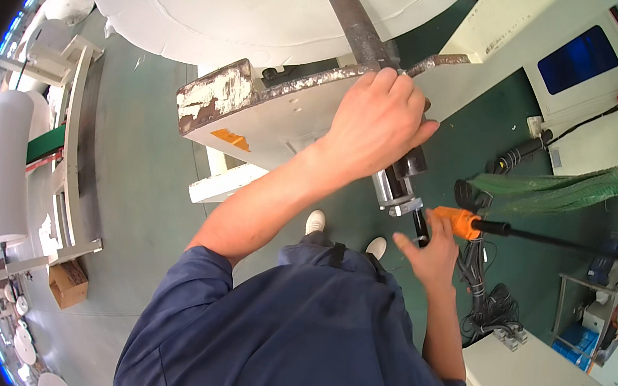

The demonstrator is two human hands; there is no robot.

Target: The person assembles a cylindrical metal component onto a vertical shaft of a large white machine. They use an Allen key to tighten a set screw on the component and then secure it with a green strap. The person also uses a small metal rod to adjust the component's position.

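Near centre, the left hand (pixel 377 116), grip unclear, is resting curled fingers over the shaft (pixel 348 12), which the plate (pixel 288 116) is apparently supporting, while right of centre the right hand (pixel 433 256) is holding fingers spread around the handle (pixel 420 223).

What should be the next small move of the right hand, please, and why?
Probably to close the right hand gently around the black handle at the shaft's end: its thumb and fingers look open, with the handle between them. Meanwhile, the left hand lies over the shaft beside the bracket, perhaps steadying it.
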